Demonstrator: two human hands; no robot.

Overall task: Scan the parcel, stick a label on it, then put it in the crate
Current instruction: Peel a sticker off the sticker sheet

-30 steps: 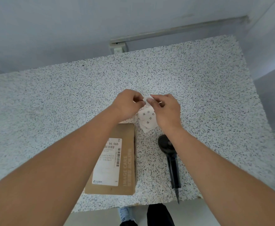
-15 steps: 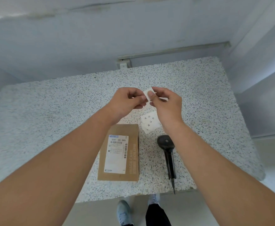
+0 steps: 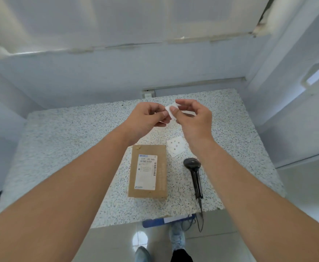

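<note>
Above a speckled table [image 3: 60, 148], two bare hands pinch a small white label between them.

On the table lies the brown parcel [image 3: 148, 172], flat and untouched, printed sticker up; a black scanner [image 3: 194, 173] rests just right of it, a sheet of labels [image 3: 175, 147] beyond. Left hand [image 3: 145, 118] and right hand [image 3: 194, 120] each close thumb and forefinger on the label [image 3: 171, 110].

A speckled stone table [image 3: 64, 152] stands against a pale wall [image 3: 117, 72], where a white socket [image 3: 147, 94] sits just behind its far edge. Below the near edge, glossy floor tiles [image 3: 117, 242] reflect a ceiling light, beside a pair of light shoes [image 3: 177, 237] and a blue board [image 3: 154, 222].
</note>
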